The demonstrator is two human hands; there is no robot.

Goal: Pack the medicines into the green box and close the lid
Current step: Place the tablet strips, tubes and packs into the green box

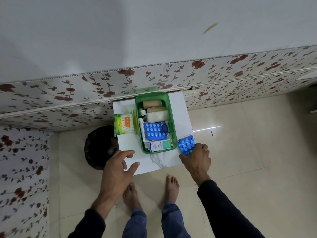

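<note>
The open green box stands on a small white marble-look table. Inside it lie bandage rolls, a blue blister strip, a white tube and a small white and green carton. My right hand grips a second blue blister strip at the table's right edge, just right of the box. My left hand hovers over the table's front left corner with fingers spread and nothing in it. A pack of cotton buds lies left of the box. No lid is visible.
A black bin stands on the floor against the table's left side. A floral-patterned wall runs behind the table and along the left. My bare feet stand on cream floor tiles in front of the table.
</note>
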